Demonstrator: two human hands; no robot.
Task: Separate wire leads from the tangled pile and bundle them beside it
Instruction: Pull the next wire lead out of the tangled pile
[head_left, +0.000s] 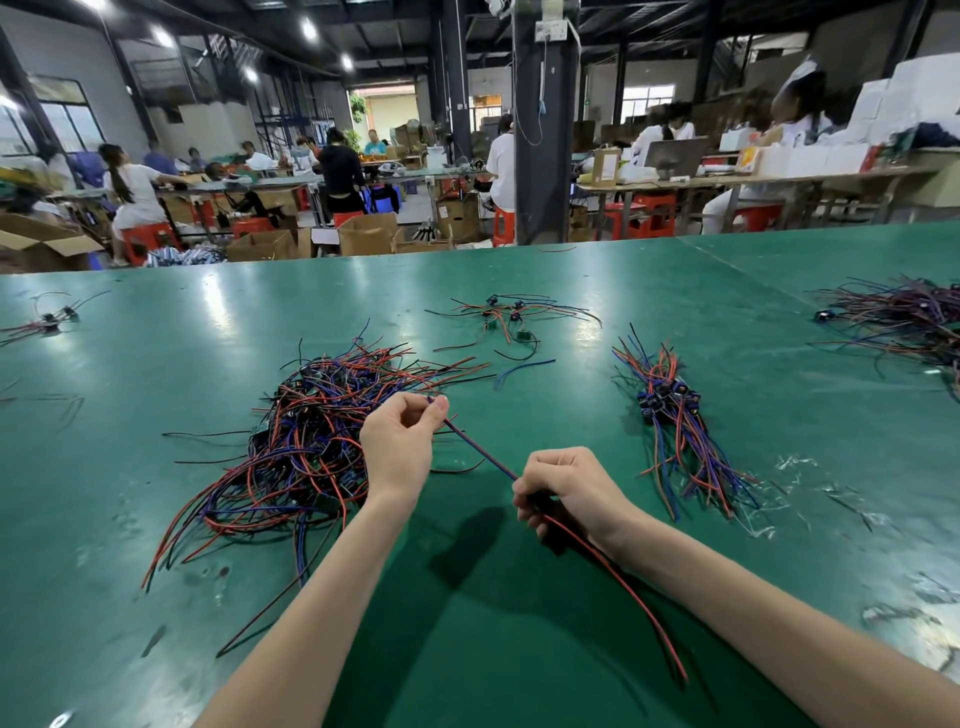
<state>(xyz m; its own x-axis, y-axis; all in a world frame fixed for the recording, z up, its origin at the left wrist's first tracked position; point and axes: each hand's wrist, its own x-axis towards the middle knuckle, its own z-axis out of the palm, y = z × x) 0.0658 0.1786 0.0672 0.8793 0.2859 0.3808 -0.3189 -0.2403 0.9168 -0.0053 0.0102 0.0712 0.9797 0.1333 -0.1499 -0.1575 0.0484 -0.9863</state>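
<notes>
workers (131, 193) sit on red stools (650, 214) among cardboard boxes (370, 235) beyond the green table (130, 374).

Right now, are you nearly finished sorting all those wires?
Not nearly. Done: a tidy bundle lies on the green table, right of the hands. In hand: the left hand and right hand hold one lead stretched between them. Left: the big tangled pile is much larger than the bundle.

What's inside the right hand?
The right hand grips a wire lead. A twisted stretch runs up to the left hand, which pinches its tip; red and black tails trail out below. The part inside the fist is hidden.
</notes>
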